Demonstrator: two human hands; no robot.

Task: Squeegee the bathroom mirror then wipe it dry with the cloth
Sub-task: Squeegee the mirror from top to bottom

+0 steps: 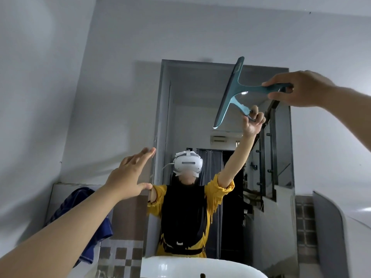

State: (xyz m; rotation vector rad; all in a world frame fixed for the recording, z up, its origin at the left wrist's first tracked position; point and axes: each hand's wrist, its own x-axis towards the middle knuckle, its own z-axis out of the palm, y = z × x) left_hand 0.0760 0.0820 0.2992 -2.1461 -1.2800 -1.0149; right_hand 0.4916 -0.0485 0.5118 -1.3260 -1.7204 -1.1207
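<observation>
Your left forearm reaches in from the bottom left corner; your left hand (130,177) is spread, fingers apart and holding nothing, its fingertips at the left edge of the mirror (192,109), roughly halfway up. At the bottom edge the white basin (170,267) curves below the mirror. Your right hand (295,88) comes in from the right edge, fingers and thumb clamped on the handle of the teal squeegee (230,91); its long blade stands nearly upright, tilted slightly, in the mirror's upper right part, the top end reaching just past the top edge; you cannot tell whether the blade touches the glass. The blue cloth (94,227) hangs at the wall to the left of the mirror, behind your left forearm, above checked tiles (120,257). In the glass your reflection wears a white headset and yellow sleeves; no writing or brand is legible anywhere.
</observation>
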